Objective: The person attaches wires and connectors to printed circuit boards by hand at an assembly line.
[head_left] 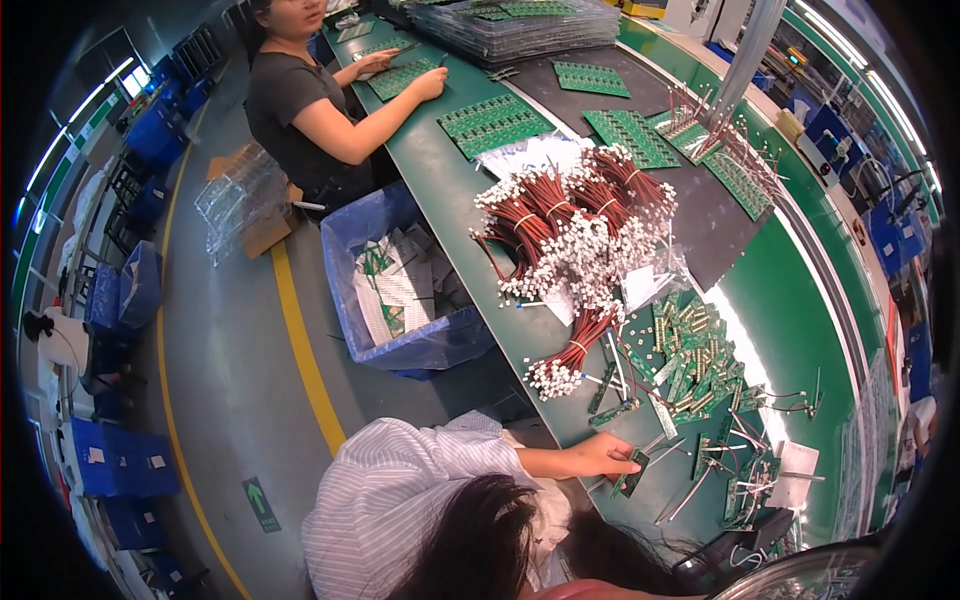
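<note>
My left hand [602,456] reaches in from a striped sleeve at the table's near edge. Its fingers are closed on a small green circuit board [631,475], held tilted over the green table top [570,425]. Just beyond it lies a heap of small green circuit boards [695,365]. To the right of the hand are several boards with cables attached [745,480]. Farther off sits a big pile of red-and-black wire bundles [545,215] with white connectors, and a smaller tied bundle [580,350] is nearer. My right hand does not show; dark hair covers part of the lower edge.
A blue-lined bin [365,335] with scrap stands left of the table. Farther up, a co-worker [310,110] handles a green board panel [405,80]. More panels [495,125] lie on the table, with stacked clear trays [520,35] behind. A metal post [745,70] rises at the right.
</note>
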{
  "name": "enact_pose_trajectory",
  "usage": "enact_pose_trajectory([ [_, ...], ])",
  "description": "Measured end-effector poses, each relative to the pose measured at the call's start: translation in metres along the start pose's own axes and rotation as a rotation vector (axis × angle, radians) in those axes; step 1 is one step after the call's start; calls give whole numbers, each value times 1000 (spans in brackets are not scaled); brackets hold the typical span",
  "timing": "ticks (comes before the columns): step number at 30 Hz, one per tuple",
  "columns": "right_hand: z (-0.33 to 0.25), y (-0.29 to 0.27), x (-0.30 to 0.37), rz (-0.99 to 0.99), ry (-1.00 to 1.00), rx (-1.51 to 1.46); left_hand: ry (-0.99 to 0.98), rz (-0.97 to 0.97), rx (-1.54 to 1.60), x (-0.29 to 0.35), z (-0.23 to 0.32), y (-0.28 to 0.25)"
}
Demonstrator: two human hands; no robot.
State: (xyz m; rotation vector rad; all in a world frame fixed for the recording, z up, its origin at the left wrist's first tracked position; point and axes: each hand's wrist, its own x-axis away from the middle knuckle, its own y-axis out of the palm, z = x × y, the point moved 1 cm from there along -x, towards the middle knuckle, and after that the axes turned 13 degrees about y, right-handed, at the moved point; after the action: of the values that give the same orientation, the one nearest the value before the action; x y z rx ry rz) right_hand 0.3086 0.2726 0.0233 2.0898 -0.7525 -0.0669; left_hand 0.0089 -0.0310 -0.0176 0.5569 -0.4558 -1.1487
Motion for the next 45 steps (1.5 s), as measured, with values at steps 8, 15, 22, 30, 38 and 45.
enact_pose_trajectory([
  [8,14,44,-8,-44,54,-45,4,12,-25,-1,-1,-2],
  [15,25,83,-12,-86,70,-88,10,6,-23,-5,2,-2],
  [22,35,116,-15,-120,103,-136,22,16,-10,3,-1,2],
  [30,37,149,92,82,-75,-174,169,34,-601,-17,8,13],
  [38,95,170,23,124,-133,-258,532,25,-1244,-62,0,28],
  [45,116,235,8,286,-84,-200,651,-94,-1178,-44,40,32],
])
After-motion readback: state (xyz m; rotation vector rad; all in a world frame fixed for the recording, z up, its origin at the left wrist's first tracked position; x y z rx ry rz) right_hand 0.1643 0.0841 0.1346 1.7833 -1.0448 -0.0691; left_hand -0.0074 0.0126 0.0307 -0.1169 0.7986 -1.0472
